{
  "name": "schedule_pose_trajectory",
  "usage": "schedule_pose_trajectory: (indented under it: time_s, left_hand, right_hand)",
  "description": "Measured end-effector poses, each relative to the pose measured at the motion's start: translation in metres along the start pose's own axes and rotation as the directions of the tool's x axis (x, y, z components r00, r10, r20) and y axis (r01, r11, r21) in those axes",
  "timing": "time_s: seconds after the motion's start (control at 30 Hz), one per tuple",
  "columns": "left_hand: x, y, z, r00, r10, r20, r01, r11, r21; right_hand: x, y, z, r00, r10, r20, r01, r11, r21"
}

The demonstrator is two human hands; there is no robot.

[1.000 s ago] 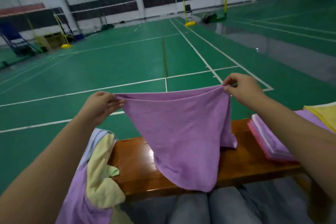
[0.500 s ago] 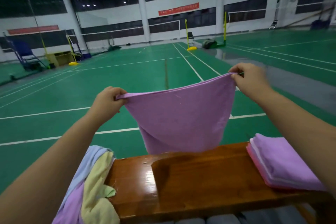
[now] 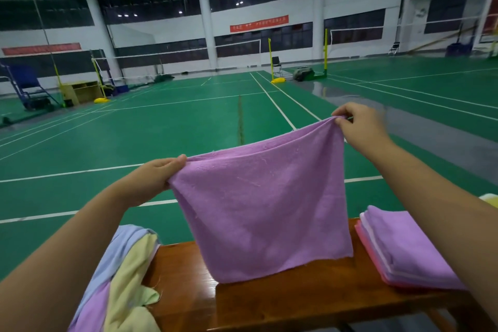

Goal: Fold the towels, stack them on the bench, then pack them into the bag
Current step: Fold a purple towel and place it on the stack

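A purple towel (image 3: 264,205) hangs doubled over the wooden bench (image 3: 296,302), its lower edge just touching the bench top. My left hand (image 3: 153,178) pinches its upper left corner, and my right hand (image 3: 361,127) pinches the upper right corner, held higher and farther out. A stack of folded towels (image 3: 404,250), purple on top with pink below, lies on the bench at the right. A heap of unfolded towels (image 3: 126,277), blue, yellow and purple, drapes over the bench's left end. No bag is in view.
Beyond the bench stretches a green badminton court floor (image 3: 161,137) with white lines. Yellow net posts (image 3: 270,62), a chair and a blue umpire stand (image 3: 29,86) stand far off. A pale yellow cloth (image 3: 490,199) peeks in at the right edge.
The towel now hangs flat and square from both hands, its hem dropped to the bench. My head has tilted up, showing more of the hall.
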State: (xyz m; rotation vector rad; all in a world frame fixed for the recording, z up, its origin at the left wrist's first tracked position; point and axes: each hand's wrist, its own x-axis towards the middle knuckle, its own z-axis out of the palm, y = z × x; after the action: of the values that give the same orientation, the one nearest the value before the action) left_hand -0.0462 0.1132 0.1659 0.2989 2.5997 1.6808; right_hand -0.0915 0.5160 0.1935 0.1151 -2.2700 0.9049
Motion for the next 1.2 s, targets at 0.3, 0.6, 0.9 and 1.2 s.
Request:
schedule_pose_trajectory:
  time_s: [0.3, 0.6, 0.9, 1.2]
  left_hand:
    - [-0.003, -0.003, 0.009, 0.999, -0.028, -0.016, 0.024, 0.97, -0.242]
    - [0.006, -0.015, 0.018, 0.939, 0.043, -0.341, -0.109, 0.978, -0.176]
    - [0.015, -0.034, 0.005, 0.897, -0.001, -0.441, -0.151, 0.94, -0.308]
    - [0.017, -0.023, -0.002, 0.891, 0.059, -0.449, -0.201, 0.941, -0.274]
  right_hand:
    - [-0.005, 0.01, 0.006, 0.997, 0.062, 0.038, -0.063, 0.998, 0.018]
    - [-0.011, 0.009, 0.008, 0.996, 0.067, 0.067, -0.069, 0.997, 0.037]
    - [-0.014, 0.009, 0.014, 0.987, 0.059, 0.149, -0.06, 0.998, 0.007]
    - [-0.011, 0.007, 0.007, 0.988, 0.082, 0.134, -0.111, 0.969, 0.222]
